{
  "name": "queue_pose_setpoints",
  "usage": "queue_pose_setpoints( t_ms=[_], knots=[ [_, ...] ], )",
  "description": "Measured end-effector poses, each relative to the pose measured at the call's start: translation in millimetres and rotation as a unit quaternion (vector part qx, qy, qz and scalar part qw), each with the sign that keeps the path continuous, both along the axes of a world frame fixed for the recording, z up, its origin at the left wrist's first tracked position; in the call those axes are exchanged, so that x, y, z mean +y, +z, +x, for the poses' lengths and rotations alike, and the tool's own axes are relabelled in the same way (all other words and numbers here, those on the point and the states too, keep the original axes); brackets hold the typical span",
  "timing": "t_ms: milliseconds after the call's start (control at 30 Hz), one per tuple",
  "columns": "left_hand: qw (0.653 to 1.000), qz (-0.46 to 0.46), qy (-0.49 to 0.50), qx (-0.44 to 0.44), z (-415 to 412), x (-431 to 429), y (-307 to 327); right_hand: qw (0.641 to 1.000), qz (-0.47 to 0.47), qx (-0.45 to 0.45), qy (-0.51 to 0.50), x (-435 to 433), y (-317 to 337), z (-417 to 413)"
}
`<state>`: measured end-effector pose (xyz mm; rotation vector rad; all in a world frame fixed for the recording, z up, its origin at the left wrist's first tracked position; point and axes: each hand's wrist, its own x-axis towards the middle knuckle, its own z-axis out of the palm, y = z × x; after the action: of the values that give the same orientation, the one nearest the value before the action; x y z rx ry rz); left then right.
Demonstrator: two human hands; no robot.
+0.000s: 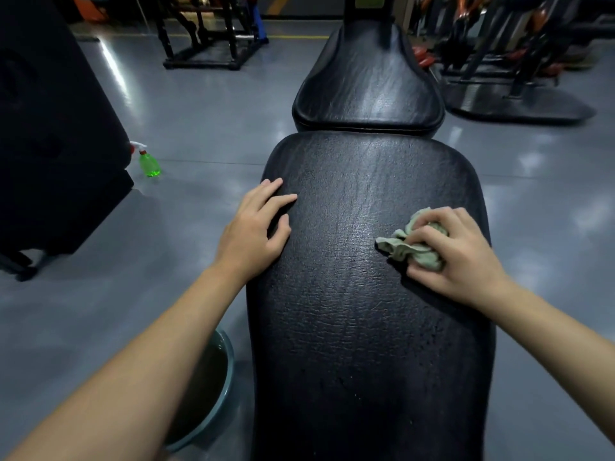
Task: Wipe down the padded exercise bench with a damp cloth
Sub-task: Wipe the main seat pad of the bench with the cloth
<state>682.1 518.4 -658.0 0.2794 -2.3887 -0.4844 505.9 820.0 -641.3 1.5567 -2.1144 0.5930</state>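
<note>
The right grip (pixel 466 251) is curling its fingers and thumb round a crumpled, pale green cloth (pixel 404 251), pressing the soft wad down on the exercise bench (pixel 359 311). Loose folds of the cloth are spilling out past the thumb toward the left grip (pixel 254 234). That grip is holding nothing: it is lying flat with its fingers straight and slightly spread, resting on the bench's rounded edge across the pad from the cloth.

The bench is showing black, leather-like upholstery, creased in fine wrinkles and pitted with small cracks on the stretch running back under both forearms. A dull sheen is lying on the pad between the two grips. Beyond the fingertips, the long pad is ending in a rounded edge, and a second, smaller pad (pixel 367 84) of the same black material is sitting just past a narrow gap, tapering as it runs away.

The floor (pixel 199 111) is lying smooth, grey and glossy, catching streaks of light. Out past the left grip, a green translucent spray bottle (pixel 149 163) with a white and red trigger is standing beside a large black padded block (pixel 56 144). Under the left forearm, a round teal basin (pixel 230 367) is sitting on the floor beside the bench. Far beyond both grips, black metal racks (pixel 209 34) are standing.
</note>
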Motion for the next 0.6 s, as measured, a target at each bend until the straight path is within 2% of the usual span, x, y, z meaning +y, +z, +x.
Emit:
queue_pose_setpoints(
  t_ms=[167, 367, 467, 600],
  knots=[
    [1.0, 0.007, 0.006, -0.003, 1, 2, -1, 0.999, -0.031, 0.034, -0.01, -46, 5, 13],
    [1.0, 0.006, -0.005, -0.013, 3, -3, -2, 0.996, -0.015, 0.045, 0.07, -108, 6, 43],
    [1.0, 0.003, -0.013, -0.013, 2, -5, -2, 0.994, 0.004, 0.045, 0.1, -109, 6, 49],
    [1.0, 0.009, -0.004, -0.007, 2, -3, -2, 0.992, 0.007, 0.001, 0.124, -83, 1, 46]
  ],
)
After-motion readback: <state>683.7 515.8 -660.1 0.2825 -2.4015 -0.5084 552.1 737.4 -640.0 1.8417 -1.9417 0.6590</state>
